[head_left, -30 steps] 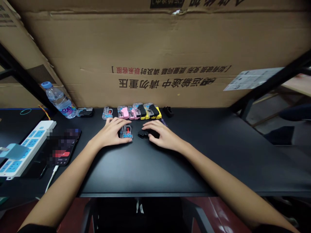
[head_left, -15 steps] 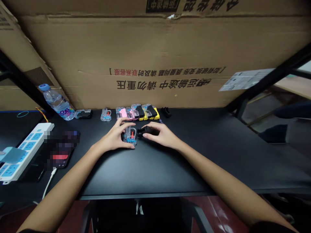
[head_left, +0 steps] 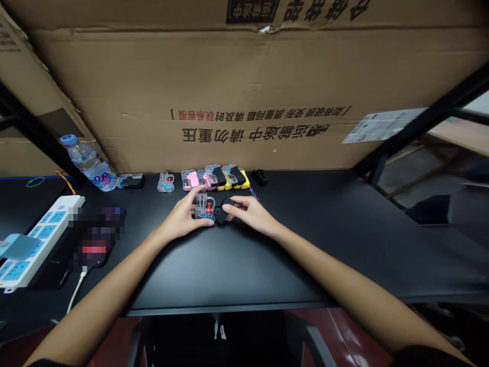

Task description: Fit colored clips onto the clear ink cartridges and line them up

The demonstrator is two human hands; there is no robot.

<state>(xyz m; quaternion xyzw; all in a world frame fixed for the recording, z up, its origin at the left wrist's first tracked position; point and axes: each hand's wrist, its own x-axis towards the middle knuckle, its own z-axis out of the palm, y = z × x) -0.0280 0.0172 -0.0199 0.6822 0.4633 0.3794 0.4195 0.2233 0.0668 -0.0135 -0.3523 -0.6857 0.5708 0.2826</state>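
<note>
Between thumb and fingers, my left hand point(head_left: 184, 214) grips a clear plastic piece point(head_left: 202, 206) with a red and blue part inside. My right hand point(head_left: 254, 214) pinches a black plastic piece point(head_left: 223, 213), its flat face showing. The two pieces meet or nearly meet edge to edge above the black table point(head_left: 237, 270); whether they are joined cannot be made out. Behind my hands lies a row of clear cases with pink, black and yellow parts point(head_left: 216, 177).
A clear case point(head_left: 166, 181), a black-and-clear case point(head_left: 131, 181) and a small black part point(head_left: 260, 177) lie along the cardboard point(head_left: 237, 76). At left are a water bottle point(head_left: 91, 165), a power strip point(head_left: 42, 239) and a phone point(head_left: 100, 237) with a white cable.
The black piece has turned so its flat face shows and has come up against the clear piece. My right hand has turned with it; my left hand's fingers have shifted slightly.
</note>
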